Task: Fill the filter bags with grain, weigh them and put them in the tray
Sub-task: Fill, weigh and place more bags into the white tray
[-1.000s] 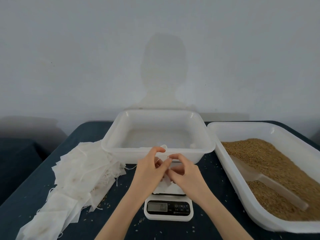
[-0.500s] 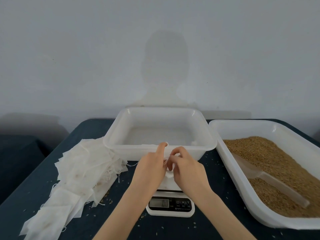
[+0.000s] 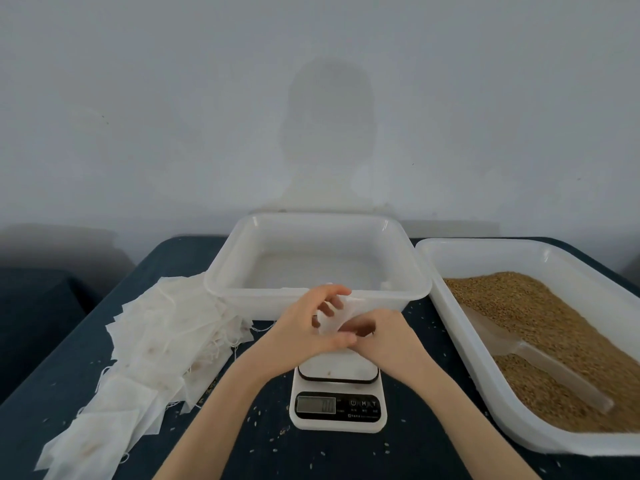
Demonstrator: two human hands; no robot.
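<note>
Left hand: the left hand [image 3: 304, 323] hovers above the scale platform, its grip curled round the filter bag, thumb low and fingers arched over the top edge.
Right hand: the right hand [image 3: 384, 332] meets the left just beside it, its grip pinching the same bag from the right side; the fingertips are partly hidden behind the fabric.
Filter bag: the white filter bag [image 3: 334, 315] is held between both hands, lifted clear of the scale, in front of the tray's near wall; whether it holds grain cannot be told.
Scale: the white scale [image 3: 337, 398] stands on the table below the hands, its display lit but the digits too blurred to read.
Tray: the white tray [image 3: 318, 292] sits behind the hands, in the middle.
Grain bin: the larger white bin [image 3: 485, 375] on the right holds brown grain [image 3: 533, 317] with a clear scoop [image 3: 540, 362] lying in it.
Spare bags: a heap of spare bags [image 3: 156, 344] lies on the left.
Table: the dark table [image 3: 242, 445] carries scattered loose kernels.
</note>
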